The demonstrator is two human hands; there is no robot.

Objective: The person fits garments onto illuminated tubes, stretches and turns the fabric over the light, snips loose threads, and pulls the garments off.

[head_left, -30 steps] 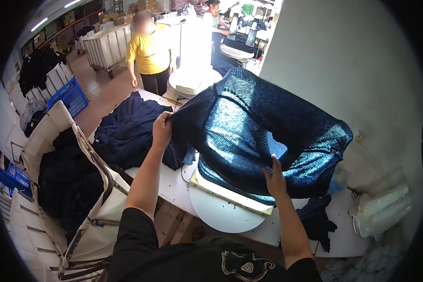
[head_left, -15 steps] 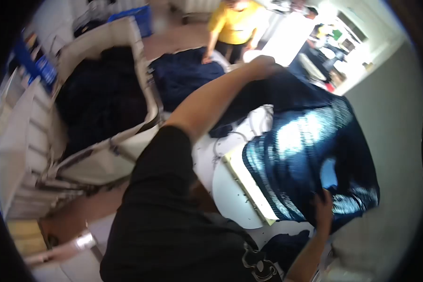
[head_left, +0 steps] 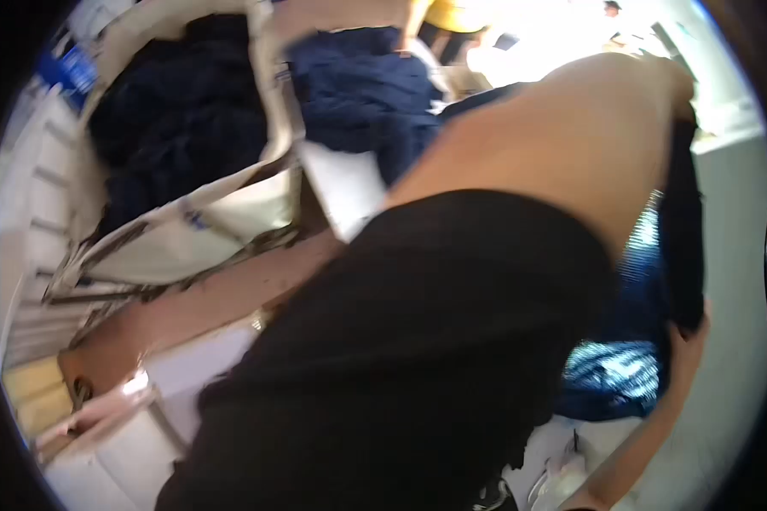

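Note:
A dark blue knit garment hangs at the right, bright light showing through parts of it. My left arm reaches across the view to the upper right, and my left hand is blurred at the garment's upper end, its fingers not clear. Lower at the right, my right hand is closed on the garment's edge. My left arm and black sleeve hide much of the garment and the lit board under it.
Dark garments fill a white-sided cart at the upper left. A navy garment pile lies on the white table. Beyond it stands a person in yellow. A plastic bag is at the lower right.
The view has swung left and down. My left hand has moved up and across to the right with the garment, and my left arm now covers much of the worktop.

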